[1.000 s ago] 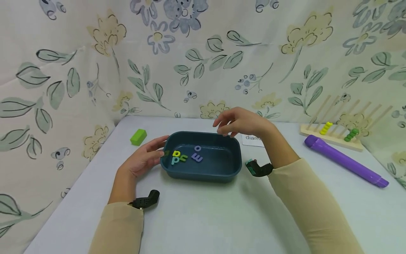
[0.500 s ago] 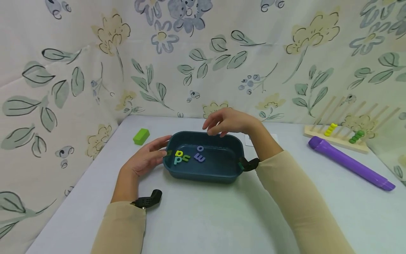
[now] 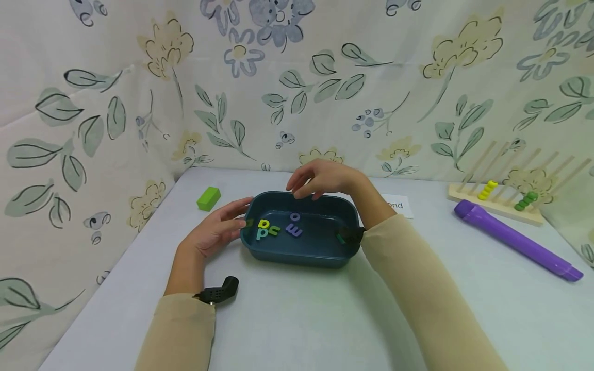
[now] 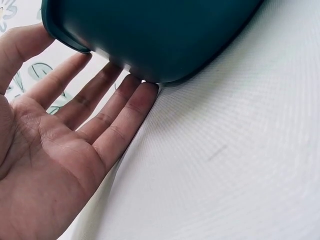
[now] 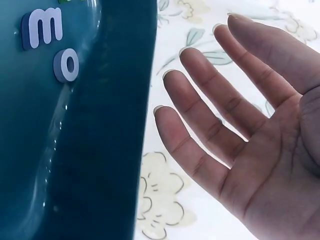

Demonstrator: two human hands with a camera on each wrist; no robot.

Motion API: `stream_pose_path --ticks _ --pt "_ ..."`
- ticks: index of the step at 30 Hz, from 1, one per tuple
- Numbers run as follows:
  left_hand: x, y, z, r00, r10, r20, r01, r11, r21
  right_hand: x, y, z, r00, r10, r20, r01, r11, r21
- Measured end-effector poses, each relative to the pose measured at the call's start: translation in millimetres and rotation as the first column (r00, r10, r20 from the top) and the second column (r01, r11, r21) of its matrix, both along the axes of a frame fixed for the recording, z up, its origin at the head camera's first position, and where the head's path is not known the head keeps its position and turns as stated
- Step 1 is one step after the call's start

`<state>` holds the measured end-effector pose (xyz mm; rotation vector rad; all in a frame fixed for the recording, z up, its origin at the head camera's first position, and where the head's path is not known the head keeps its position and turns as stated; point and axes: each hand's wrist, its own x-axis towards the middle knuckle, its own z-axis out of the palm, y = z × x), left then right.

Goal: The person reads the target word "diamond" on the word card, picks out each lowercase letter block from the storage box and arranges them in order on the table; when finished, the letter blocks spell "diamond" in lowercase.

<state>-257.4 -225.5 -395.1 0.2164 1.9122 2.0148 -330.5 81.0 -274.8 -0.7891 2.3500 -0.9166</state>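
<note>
A dark teal tray [image 3: 301, 257] with rounded corners sits on the table. Inside it lie several small letters: a purple o [image 3: 294, 217], a purple m [image 3: 294, 230], a yellow D [image 3: 263, 223], a green n [image 3: 274, 231] and a light blue p [image 3: 262, 234]. My left hand [image 3: 211, 231] touches the tray's left end, its fingers fairly straight against the outer wall and its thumb at the rim. Above the tray's far edge hangs my right hand [image 3: 320, 179], fingers loosely bent. The right wrist view shows that palm [image 5: 270, 165] bare, its fingertips apart from the tray wall.
Behind the right forearm lies a white card [image 3: 398, 204], with "ond" readable. A purple marker-shaped stick [image 3: 517, 239] lies on the right, before a wooden peg rack [image 3: 496, 204] with yellow and green beads. A green block [image 3: 209, 198] is at the far left. Floral cloth hangs behind.
My right hand has moved left along the tray's far edge, with its forearm now crossing the tray's right end. The left hand stays at the tray. The head view has shifted slightly.
</note>
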Motion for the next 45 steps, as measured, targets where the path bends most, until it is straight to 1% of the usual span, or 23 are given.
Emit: stream_pose_path --ticks 5,10,15,19,22,26,30,35,39,45 --pt "-0.8 -0.8 -1.2 1.000 -0.001 0.000 0.001 1.000 -0.012 -3.4 -9.5 -4.6 0.999 0.030 0.011 -0.030 0.999 0.022" --pt "-0.8 -1.4 -1.3 1.000 -0.005 -0.002 0.005 1.000 -0.020 -5.5 -19.2 -11.3 0.998 0.065 -0.004 -0.065 0.996 0.052" --pt "-1.3 -1.7 -0.6 1.000 -0.007 0.000 0.007 1.000 -0.030 -8.9 -29.3 -18.6 0.995 0.103 0.016 -0.104 0.992 0.075" --pt "-1.8 -2.2 0.6 1.000 -0.012 -0.001 0.011 0.999 -0.037 -9.5 -38.1 -20.7 0.992 0.127 0.003 -0.127 0.987 0.101" --pt "-1.2 -2.2 1.6 1.000 -0.014 0.000 0.014 0.999 -0.035 -9.6 -44.0 -23.4 0.988 0.156 0.010 -0.156 0.983 0.101" --pt "-0.2 -2.1 1.8 1.000 -0.014 0.000 0.014 0.999 -0.033 -10.3 -50.9 -30.8 0.979 0.200 0.043 -0.203 0.975 0.093" --pt "-0.5 -1.4 1.3 1.000 -0.017 -0.003 0.017 1.000 -0.024 -9.5 -56.8 -37.8 0.972 0.230 0.044 -0.234 0.965 0.115" --pt "-1.0 -2.1 1.3 1.000 -0.018 -0.009 0.018 1.000 -0.012 -8.4 -67.4 -46.1 0.971 0.238 0.022 -0.239 0.958 0.159" --pt "-0.4 -3.0 0.5 1.000 -0.012 -0.002 0.012 1.000 -0.013 -7.0 -75.3 -49.7 0.971 0.239 0.003 -0.236 0.957 0.170" --pt "-0.5 -2.5 0.5 1.000 -0.018 -0.016 0.018 1.000 -0.013 -5.4 -78.8 -52.2 0.967 0.255 0.030 -0.256 0.952 0.165"
